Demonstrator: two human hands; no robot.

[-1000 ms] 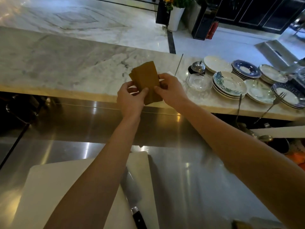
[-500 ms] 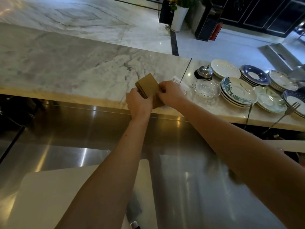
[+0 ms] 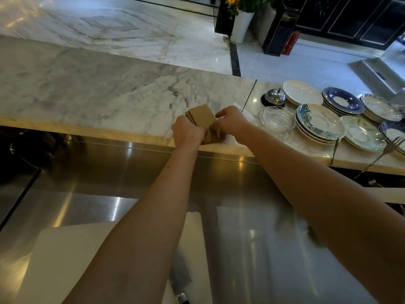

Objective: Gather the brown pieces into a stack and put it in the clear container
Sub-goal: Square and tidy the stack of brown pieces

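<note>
A stack of flat brown pieces (image 3: 202, 117) stands on edge near the front edge of the marble counter (image 3: 87, 88), slightly fanned at the top. My left hand (image 3: 186, 132) grips its left side and my right hand (image 3: 231, 123) grips its right side, so the lower half of the stack is hidden. A clear glass dish (image 3: 276, 118) sits on the counter just right of my right hand, with nothing visible in it.
Stacks of patterned plates (image 3: 320, 123) and saucers fill the counter to the right, with a steel bell (image 3: 274, 97) behind the glass dish and forks (image 3: 390, 148) over the edge. Below lie a steel worktop, a white cutting board (image 3: 65, 260) and a knife (image 3: 179, 279).
Both hands have lowered the brown stack from mid-air down toward the counter's front edge and closed in tighter around it. The view has shifted slightly.
</note>
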